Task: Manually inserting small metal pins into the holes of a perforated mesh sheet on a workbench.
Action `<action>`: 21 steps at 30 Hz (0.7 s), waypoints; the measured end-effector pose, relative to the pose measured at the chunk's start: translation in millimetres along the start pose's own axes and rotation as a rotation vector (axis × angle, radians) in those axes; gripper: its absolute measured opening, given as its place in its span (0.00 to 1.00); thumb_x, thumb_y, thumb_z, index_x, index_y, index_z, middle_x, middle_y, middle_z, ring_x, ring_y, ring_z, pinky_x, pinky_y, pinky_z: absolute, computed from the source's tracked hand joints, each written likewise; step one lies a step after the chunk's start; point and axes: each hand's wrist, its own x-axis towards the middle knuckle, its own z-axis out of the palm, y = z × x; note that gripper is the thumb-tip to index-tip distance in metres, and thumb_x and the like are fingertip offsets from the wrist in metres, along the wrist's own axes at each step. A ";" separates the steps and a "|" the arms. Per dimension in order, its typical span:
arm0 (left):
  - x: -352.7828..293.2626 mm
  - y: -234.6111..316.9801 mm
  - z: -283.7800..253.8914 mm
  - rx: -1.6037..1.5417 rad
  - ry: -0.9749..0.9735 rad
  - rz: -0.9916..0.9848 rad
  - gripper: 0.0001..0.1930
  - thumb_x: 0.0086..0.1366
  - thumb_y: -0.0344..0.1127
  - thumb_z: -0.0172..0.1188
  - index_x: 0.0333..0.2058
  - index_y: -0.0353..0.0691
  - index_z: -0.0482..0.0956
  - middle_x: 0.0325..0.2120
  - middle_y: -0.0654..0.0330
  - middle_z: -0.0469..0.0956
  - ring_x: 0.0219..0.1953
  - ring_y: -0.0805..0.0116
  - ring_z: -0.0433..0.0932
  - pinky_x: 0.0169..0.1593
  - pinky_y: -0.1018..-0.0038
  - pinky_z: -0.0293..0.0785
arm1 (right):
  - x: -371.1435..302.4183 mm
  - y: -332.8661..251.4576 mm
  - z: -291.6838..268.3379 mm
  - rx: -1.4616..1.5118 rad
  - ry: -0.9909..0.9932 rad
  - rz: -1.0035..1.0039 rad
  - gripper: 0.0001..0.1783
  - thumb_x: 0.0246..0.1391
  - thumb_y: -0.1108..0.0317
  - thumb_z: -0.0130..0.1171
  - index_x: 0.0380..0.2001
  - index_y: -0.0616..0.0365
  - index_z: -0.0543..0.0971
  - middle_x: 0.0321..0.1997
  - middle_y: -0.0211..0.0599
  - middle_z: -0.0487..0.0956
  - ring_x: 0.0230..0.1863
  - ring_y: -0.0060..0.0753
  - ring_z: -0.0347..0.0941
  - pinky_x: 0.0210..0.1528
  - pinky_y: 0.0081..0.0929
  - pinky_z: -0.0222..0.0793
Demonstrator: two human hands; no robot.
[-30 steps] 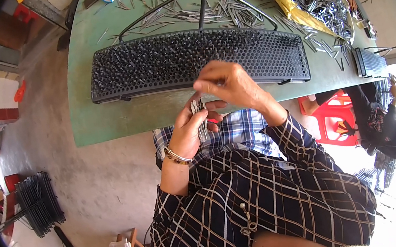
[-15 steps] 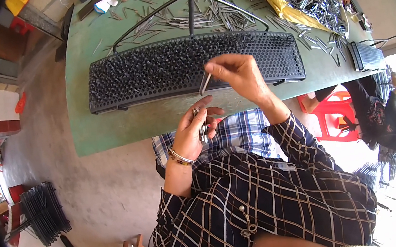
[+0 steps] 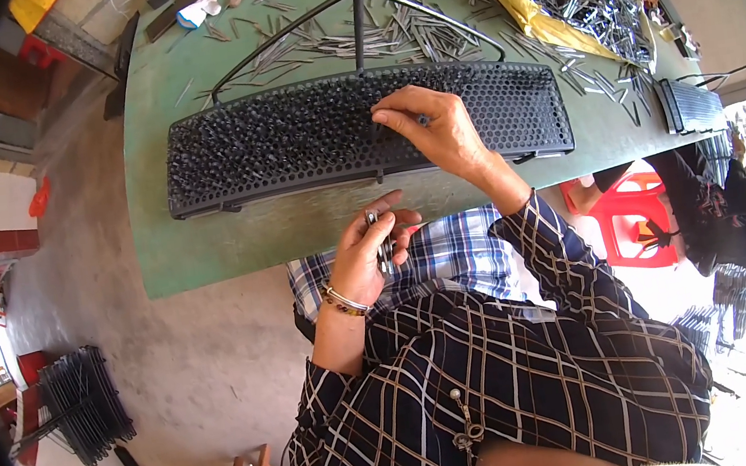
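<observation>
The black perforated panel stretches across the upper middle of the frame, on the green table. Over its centre, the right hand brings thumb and fingertips close together, though I cannot tell whether they grip anything; lower, mid-frame, the left hand holds metal strips between thumb and fingers.

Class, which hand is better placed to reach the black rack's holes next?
Probably the right hand: its fingertips are over the perforated black rack, while the left hand sits short of it, holding metal strips.
</observation>
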 end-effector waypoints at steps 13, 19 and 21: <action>4.3 -5.9 -6.0 -0.087 0.002 -0.037 0.19 0.65 0.31 0.46 0.54 0.32 0.63 0.37 0.51 0.76 0.32 0.74 0.74 0.31 0.78 0.70 | -11.5 0.4 7.0 -0.131 0.183 -0.043 0.06 0.51 0.72 0.60 0.33 0.62 0.80 0.31 0.36 0.79 0.29 0.28 0.75 0.31 0.22 0.70; 1.5 -0.9 -0.1 -0.124 0.007 -0.043 0.20 0.65 0.32 0.43 0.54 0.33 0.62 0.40 0.47 0.75 0.39 0.66 0.76 0.38 0.72 0.74 | -18.3 2.5 18.1 -0.166 0.326 -0.076 0.05 0.49 0.73 0.61 0.31 0.61 0.80 0.30 0.37 0.79 0.29 0.33 0.75 0.31 0.25 0.70; 1.1 -1.4 0.3 -0.134 0.012 -0.038 0.20 0.65 0.33 0.43 0.54 0.33 0.62 0.41 0.46 0.75 0.40 0.64 0.76 0.40 0.71 0.74 | -19.6 5.8 21.0 -0.180 0.357 -0.096 0.05 0.47 0.72 0.61 0.29 0.60 0.80 0.29 0.36 0.79 0.29 0.38 0.74 0.32 0.28 0.70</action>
